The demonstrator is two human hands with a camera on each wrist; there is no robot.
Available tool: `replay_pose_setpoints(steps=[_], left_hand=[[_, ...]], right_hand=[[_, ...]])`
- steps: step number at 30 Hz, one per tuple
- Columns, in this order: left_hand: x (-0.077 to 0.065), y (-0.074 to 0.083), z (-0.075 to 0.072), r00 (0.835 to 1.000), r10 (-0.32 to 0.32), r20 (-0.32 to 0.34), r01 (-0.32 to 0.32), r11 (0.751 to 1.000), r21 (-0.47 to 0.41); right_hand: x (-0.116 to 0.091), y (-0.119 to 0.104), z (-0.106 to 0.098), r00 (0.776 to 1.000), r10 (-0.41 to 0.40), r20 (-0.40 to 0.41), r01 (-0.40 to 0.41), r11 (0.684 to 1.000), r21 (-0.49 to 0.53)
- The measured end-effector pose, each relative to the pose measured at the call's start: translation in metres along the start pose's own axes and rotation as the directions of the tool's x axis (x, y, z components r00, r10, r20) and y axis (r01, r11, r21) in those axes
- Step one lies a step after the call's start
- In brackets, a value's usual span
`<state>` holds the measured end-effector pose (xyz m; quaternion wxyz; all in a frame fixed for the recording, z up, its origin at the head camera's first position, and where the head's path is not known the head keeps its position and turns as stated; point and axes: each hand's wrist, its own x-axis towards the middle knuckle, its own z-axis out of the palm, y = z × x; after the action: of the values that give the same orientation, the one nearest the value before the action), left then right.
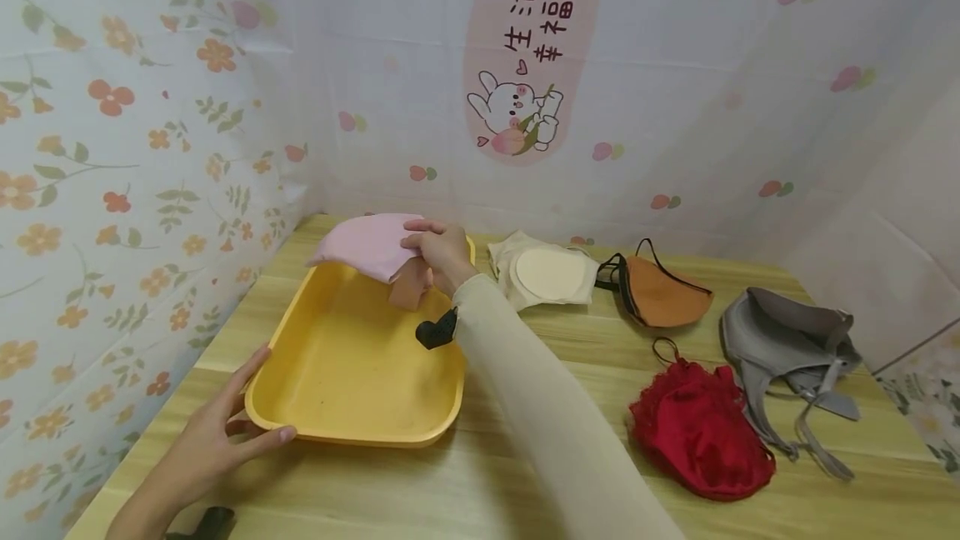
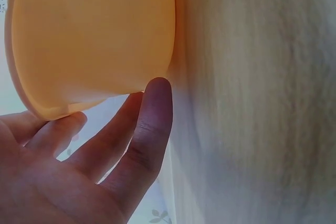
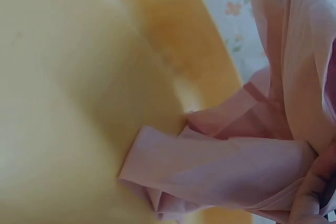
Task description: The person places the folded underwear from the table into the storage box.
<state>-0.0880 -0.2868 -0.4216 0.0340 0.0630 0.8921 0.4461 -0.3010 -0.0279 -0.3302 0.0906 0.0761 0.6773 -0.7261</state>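
Note:
My right hand [image 1: 442,252] pinches a pink bra [image 1: 367,244] over the far side of a yellow plastic basin [image 1: 352,440]. One smooth cup spreads left above the far rim, and a folded band [image 3: 210,171] hangs down inside the basin. In the right wrist view, only fingers at the right edge show, pressed on the fabric. At the basin's near left corner is my left hand [image 1: 217,432], its fingers along the left side and its thumb by the front wall. The left wrist view has those fairly straight fingers against the outer wall [image 2: 94,35].
On the wooden table [image 1: 525,457], right of the basin, lie a cream bra [image 1: 551,273], an orange-brown bra with black straps [image 1: 663,294], a red lace-edged bra [image 1: 705,432] and a grey bra [image 1: 780,340]. Printed cloth [image 1: 375,65] hangs behind and at the left.

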Motion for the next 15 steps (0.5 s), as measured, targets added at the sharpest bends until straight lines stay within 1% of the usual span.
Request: replay_pose_setpoints(steps=[5,8,15], left_hand=[[-0.002,0.0,-0.001,1.0,0.001,-0.016,-0.002,1.0,-0.008],[-0.002,-0.001,-0.001,1.0,0.006,-0.023,-0.006,1.0,-0.014],[-0.002,0.001,-0.001,1.0,0.019,-0.014,-0.019,1.0,-0.014]], right_hand=[[0.003,0.011,0.004,0.999,0.019,-0.041,-0.021,0.998,-0.053],[0.005,0.015,0.008,0.999,0.033,-0.041,-0.036,0.997,-0.072],[0.005,0.027,0.016,0.992,0.071,-0.1,-0.086,0.985,-0.152]])
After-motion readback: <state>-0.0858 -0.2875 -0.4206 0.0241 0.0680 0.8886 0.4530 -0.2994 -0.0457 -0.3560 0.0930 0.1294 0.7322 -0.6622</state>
